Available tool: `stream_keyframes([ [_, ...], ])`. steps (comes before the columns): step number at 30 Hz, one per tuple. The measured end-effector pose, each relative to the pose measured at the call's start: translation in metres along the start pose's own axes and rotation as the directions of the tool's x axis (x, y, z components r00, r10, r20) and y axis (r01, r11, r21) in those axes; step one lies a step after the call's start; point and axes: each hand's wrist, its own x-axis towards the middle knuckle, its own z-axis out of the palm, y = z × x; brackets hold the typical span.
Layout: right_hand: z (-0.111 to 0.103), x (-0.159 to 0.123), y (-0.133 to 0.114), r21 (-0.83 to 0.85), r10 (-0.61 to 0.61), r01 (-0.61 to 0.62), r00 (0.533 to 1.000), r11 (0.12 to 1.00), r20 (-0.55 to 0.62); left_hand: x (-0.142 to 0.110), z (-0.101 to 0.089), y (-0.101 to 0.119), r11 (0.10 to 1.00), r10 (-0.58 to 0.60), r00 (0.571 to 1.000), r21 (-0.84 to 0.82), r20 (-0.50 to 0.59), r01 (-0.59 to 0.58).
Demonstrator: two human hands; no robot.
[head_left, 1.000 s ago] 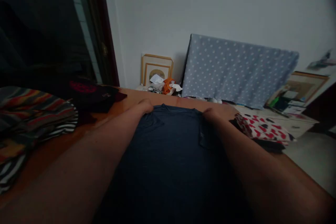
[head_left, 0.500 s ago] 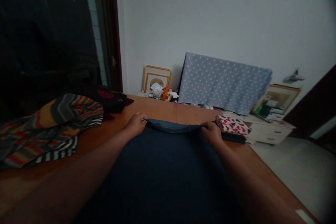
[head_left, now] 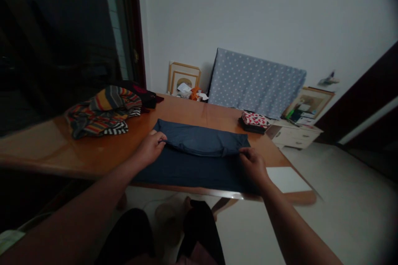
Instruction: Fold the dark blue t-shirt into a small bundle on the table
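A dark blue garment (head_left: 192,161) lies spread on the brown wooden table (head_left: 93,153), its far part folded back toward me. My left hand (head_left: 151,148) pinches the folded edge at its left end. My right hand (head_left: 253,165) pinches the same edge at its right end. Both hands rest low over the cloth near the table's front edge.
A pile of striped clothes (head_left: 104,109) lies at the table's left, a dark garment behind it. A red-and-white patterned folded stack (head_left: 255,120) sits at the far right. A white sheet (head_left: 287,179) lies near the right corner. A dotted blue board (head_left: 255,83) and picture frames (head_left: 183,78) lean on the wall.
Both hands have drawn the garment's far edge back toward me, folding it over. The view has pulled back, so the table's front edge and floor now show.
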Motion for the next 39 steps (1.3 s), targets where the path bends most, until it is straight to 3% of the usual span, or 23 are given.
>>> stream_keyframes([
  [10,-0.016,-0.059,0.0,-0.086,-0.017,0.017,1.0,0.996,0.003,-0.061,-0.011,0.002,0.996,0.076,0.996,0.057,-0.051,-0.073],
  [14,-0.023,-0.075,-0.012,-0.258,0.011,0.021,0.992,0.966,0.125,-0.076,-0.01,-0.003,0.984,0.112,0.993,0.135,0.03,-0.115],
  [18,-0.031,-0.084,-0.02,-0.358,0.081,0.002,0.973,0.934,0.216,-0.085,-0.014,-0.003,0.966,0.078,0.99,0.238,0.118,-0.104],
  [23,-0.037,-0.082,-0.022,-0.346,0.112,-0.079,0.991,0.935,0.077,-0.091,-0.024,0.008,0.94,0.081,0.992,0.325,0.099,-0.109],
  [26,-0.031,-0.077,-0.028,-0.337,0.032,-0.014,0.998,0.942,0.049,-0.092,-0.026,0.023,0.92,0.107,0.994,0.377,0.018,-0.105],
  [29,-0.019,-0.072,-0.04,-0.368,-0.025,0.074,0.99,0.927,0.137,-0.092,-0.02,0.04,0.919,0.151,0.988,0.372,-0.034,-0.127],
  [32,-0.006,-0.069,-0.052,-0.43,0.012,0.09,0.974,0.898,0.228,-0.091,-0.006,0.049,0.928,0.143,0.989,0.35,-0.021,-0.127],
  [36,0.0,-0.069,-0.061,-0.442,0.056,0.078,0.958,0.893,0.282,-0.09,0.011,0.048,0.944,0.065,0.997,0.322,0.032,-0.072],
  [39,-0.004,-0.073,-0.062,-0.395,0.053,0.064,0.959,0.916,0.279,-0.092,0.012,0.046,0.965,0.02,0.998,0.26,0.06,-0.035],
])
